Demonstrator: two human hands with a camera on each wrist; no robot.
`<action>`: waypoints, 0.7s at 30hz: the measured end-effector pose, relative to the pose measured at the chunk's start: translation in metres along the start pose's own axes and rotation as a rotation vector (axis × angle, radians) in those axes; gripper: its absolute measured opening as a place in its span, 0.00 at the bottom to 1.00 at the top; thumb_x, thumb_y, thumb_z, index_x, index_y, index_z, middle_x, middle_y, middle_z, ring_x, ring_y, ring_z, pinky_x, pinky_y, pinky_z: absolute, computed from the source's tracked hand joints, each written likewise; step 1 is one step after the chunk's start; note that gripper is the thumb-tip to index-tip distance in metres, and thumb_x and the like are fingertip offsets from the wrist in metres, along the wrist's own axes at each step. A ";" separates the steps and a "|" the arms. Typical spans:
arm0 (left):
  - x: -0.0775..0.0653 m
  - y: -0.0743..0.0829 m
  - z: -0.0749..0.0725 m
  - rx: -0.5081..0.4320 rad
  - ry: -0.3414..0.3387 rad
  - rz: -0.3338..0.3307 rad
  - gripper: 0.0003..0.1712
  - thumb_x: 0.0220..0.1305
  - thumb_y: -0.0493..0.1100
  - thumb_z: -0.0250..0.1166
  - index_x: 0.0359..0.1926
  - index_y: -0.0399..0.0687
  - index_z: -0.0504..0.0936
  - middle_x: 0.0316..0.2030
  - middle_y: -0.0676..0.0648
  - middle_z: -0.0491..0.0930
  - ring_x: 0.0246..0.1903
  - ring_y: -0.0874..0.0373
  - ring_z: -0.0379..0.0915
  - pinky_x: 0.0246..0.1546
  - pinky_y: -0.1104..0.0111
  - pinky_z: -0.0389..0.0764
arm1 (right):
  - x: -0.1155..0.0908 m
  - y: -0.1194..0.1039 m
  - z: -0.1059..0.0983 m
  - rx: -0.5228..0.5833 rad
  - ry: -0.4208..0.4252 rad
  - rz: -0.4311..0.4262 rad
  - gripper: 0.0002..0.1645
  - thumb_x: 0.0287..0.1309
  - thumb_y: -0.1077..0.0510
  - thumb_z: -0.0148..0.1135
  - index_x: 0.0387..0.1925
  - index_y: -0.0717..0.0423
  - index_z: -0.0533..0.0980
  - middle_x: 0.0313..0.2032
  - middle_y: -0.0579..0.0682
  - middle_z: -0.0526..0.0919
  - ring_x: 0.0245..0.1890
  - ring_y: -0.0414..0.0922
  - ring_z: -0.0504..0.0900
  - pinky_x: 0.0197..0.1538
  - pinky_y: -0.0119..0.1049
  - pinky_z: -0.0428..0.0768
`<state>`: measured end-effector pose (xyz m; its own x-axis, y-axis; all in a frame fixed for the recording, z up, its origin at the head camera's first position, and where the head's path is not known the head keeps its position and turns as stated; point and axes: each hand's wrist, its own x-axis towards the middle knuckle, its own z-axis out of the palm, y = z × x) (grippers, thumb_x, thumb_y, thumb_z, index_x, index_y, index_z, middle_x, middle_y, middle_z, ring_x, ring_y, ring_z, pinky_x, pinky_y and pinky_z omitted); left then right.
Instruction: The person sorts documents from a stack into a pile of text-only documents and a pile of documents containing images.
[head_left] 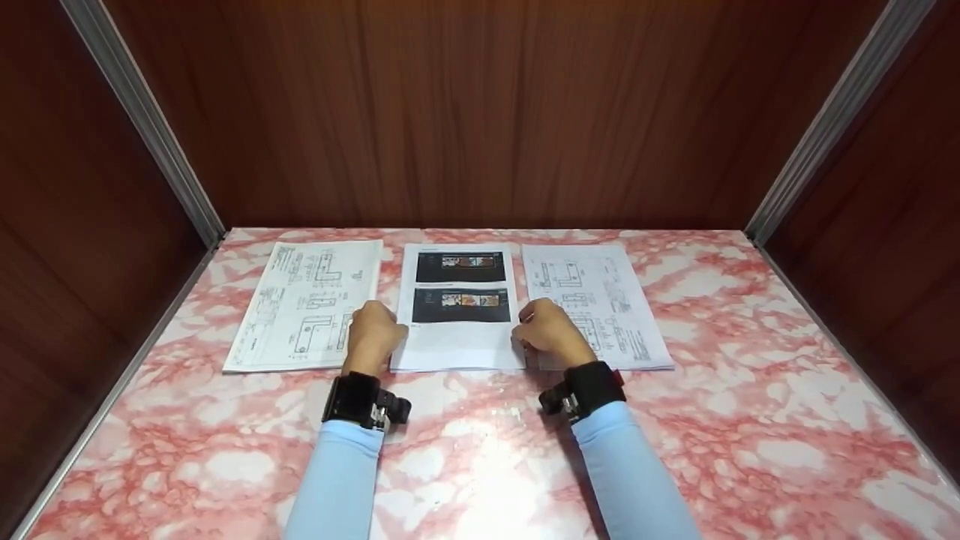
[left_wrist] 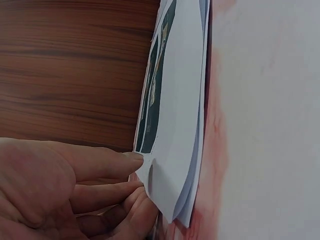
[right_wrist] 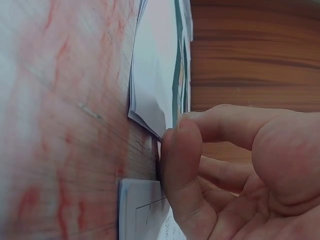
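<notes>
Screenshot printout [head_left: 460, 306], apparently of several sheets. In the head view, lying near the far edge of the counter [head_left: 750, 352], about midway between the far-left and far-right corners. Flanked by the left drawing stack [head_left: 296, 311], toward the far-left corner, and the right drawing stack [head_left: 611, 296], toward the far-right one. Pinched at the left edge by the left grip [head_left: 373, 335] and at the right edge by the right grip [head_left: 553, 331], both on the half away from the counter's far edge. Likely to knock either drawing stack askew, because of reaching in over the inner corners of both.

In the left wrist view, held between thumb and fingers at the edge, with a small buckle beside the thumb and layers parted at the corner. Liable to crease there from squeezing or pushing inward; liable to leave lower sheets behind if caught by the upper layers only. Impossible to tell how many are caught.

In the right wrist view, seemingly pinched just at the edge, with the exact contact hidden behind the fingertips. Could slip out from so shallow a hold, or skew from uneven pulling. Could also snag the right drawing stack, just beside the curled fingers.
</notes>
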<state>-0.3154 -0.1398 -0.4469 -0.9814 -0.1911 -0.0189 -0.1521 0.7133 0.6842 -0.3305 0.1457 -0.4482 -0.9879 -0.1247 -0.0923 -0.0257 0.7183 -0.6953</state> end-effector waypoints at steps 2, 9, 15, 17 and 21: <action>-0.001 0.000 -0.001 -0.007 -0.005 -0.005 0.06 0.56 0.35 0.64 0.33 0.35 0.83 0.37 0.34 0.85 0.35 0.42 0.78 0.43 0.49 0.81 | 0.000 0.001 0.000 0.003 0.000 0.002 0.22 0.53 0.64 0.65 0.50 0.71 0.79 0.29 0.54 0.84 0.26 0.43 0.80 0.36 0.35 0.79; -0.003 0.002 -0.001 -0.006 0.009 -0.010 0.05 0.56 0.36 0.65 0.27 0.39 0.79 0.30 0.39 0.81 0.30 0.45 0.75 0.38 0.50 0.81 | 0.001 -0.001 -0.001 0.007 -0.015 0.007 0.19 0.57 0.64 0.63 0.49 0.71 0.80 0.29 0.54 0.84 0.25 0.42 0.81 0.37 0.35 0.79; -0.002 0.004 -0.004 0.009 0.010 -0.004 0.12 0.57 0.36 0.65 0.21 0.44 0.73 0.24 0.43 0.76 0.28 0.46 0.73 0.35 0.52 0.79 | -0.002 -0.005 -0.004 0.071 -0.019 0.054 0.18 0.60 0.63 0.64 0.49 0.72 0.79 0.30 0.56 0.84 0.25 0.45 0.84 0.34 0.36 0.84; -0.003 0.006 -0.005 0.015 0.014 -0.003 0.14 0.58 0.37 0.66 0.20 0.45 0.71 0.24 0.43 0.75 0.27 0.46 0.72 0.34 0.52 0.78 | -0.002 -0.007 -0.005 0.086 -0.016 0.061 0.20 0.62 0.63 0.64 0.51 0.73 0.77 0.31 0.58 0.85 0.24 0.46 0.85 0.33 0.37 0.86; -0.004 0.010 -0.010 0.010 0.027 0.003 0.09 0.60 0.39 0.67 0.27 0.37 0.79 0.32 0.36 0.82 0.33 0.42 0.79 0.40 0.49 0.81 | -0.003 -0.009 -0.008 0.110 -0.009 0.051 0.22 0.63 0.63 0.62 0.55 0.74 0.76 0.30 0.60 0.85 0.21 0.47 0.86 0.33 0.39 0.87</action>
<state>-0.3118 -0.1388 -0.4329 -0.9783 -0.2071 0.0032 -0.1503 0.7205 0.6770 -0.3286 0.1452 -0.4361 -0.9860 -0.0962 -0.1361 0.0425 0.6445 -0.7634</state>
